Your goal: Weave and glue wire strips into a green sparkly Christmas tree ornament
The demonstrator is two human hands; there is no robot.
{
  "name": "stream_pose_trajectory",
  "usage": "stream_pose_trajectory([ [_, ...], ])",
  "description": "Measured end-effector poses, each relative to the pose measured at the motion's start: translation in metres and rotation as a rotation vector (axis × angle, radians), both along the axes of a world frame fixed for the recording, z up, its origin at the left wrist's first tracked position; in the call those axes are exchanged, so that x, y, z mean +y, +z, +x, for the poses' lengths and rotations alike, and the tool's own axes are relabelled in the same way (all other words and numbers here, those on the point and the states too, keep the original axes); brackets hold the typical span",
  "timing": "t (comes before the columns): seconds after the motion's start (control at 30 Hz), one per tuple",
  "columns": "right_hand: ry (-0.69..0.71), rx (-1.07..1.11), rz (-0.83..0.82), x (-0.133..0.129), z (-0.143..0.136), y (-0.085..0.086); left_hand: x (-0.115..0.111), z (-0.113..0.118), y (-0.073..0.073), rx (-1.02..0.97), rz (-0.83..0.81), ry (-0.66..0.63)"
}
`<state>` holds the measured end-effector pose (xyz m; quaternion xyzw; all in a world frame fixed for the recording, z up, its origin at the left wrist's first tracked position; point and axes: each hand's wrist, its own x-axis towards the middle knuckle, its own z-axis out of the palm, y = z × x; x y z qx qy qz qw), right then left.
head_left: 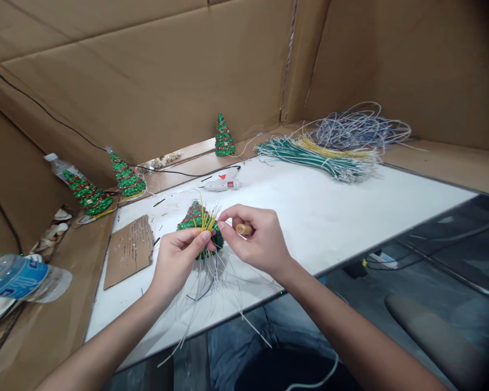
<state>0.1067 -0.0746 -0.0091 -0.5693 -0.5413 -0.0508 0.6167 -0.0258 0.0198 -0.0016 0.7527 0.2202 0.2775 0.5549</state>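
My left hand [180, 254] is closed, thumb against fingers, on a bunch of thin wires [206, 220] with yellow and white strands. Loose white ends trail below it to the table's front edge. Close beside it, my right hand [263, 239] pinches at the bunch with thumb and forefinger. A wooden handle [244, 229] pokes out of its curled fingers; the rest of that tool is hidden. Just behind the wires is a small green Christmas tree [193, 213] with red garland, partly covered by my hands. Whether the wires are joined to it I cannot tell.
A hot glue gun [220, 185] lies behind my hands, a cardboard piece [129, 251] to the left. Green and yellow wire bundles [309, 155] and tangled wire [358, 127] lie back right. More decorated trees [126, 174] and water bottles [28, 277] stand or lie around the edges.
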Motion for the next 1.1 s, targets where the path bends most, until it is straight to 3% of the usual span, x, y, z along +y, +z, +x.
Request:
stream_pose_trajectory([
  [1.1,-0.071,-0.079,-0.031,-0.0039,0.0046,0.0046,-0.0009,0.0034,-0.0014,-0.003,-0.012,0.046],
])
